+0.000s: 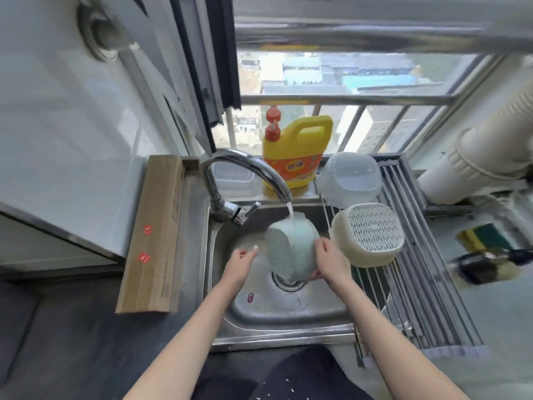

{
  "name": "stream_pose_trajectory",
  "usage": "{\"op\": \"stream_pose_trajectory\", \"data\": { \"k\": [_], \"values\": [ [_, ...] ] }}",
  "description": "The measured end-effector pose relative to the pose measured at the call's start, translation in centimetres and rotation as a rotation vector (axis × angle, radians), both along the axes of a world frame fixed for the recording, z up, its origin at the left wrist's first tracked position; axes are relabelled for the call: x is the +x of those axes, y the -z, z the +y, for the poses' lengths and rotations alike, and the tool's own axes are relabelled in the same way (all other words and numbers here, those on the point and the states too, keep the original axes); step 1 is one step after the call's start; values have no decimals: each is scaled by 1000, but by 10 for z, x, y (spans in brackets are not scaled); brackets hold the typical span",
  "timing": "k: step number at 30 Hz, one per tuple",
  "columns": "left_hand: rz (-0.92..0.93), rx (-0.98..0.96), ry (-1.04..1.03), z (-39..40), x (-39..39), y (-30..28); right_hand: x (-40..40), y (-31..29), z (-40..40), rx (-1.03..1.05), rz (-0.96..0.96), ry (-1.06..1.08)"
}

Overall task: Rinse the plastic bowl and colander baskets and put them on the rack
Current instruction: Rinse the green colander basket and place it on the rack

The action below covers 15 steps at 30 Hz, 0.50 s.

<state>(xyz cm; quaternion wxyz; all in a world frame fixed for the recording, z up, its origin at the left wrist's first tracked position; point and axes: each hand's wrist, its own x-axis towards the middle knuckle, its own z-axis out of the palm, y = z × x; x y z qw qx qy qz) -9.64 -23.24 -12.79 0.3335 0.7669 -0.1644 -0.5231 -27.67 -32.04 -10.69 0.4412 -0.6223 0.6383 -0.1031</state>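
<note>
A pale green colander basket [291, 243] is tipped on its side over the sink [288, 313], under water running from the tap [245, 166]. My right hand [331, 261] grips its right rim. My left hand [240, 261] hovers just left of it with fingers relaxed, holding nothing. On the roll-up rack [403, 284] to the right, a cream colander basket [369, 235] lies upside down. Behind it a clear plastic bowl [352, 177] also rests upside down.
A yellow detergent bottle [297, 151] stands on the sill behind the sink. A long cardboard box [155, 235] lies along the sink's left edge. A sponge [481, 235] and a brush [487, 264] sit right of the rack. A white duct [490, 145] runs at the far right.
</note>
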Motion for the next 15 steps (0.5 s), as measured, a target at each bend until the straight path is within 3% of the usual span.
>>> {"op": "stream_pose_trajectory", "data": {
  "k": [4,8,12,15],
  "values": [
    [250,-87,-18,-17,1,-29,6,-27,-23,155,-228,219],
    [425,-142,-81,-28,8,-35,11,-31,-33,333,-253,306],
    [487,-212,-203,-34,5,-46,19,-29,-28,430,-314,307],
    [357,-187,-328,-41,-4,-45,28,-28,-21,426,-384,261]
  ]
}}
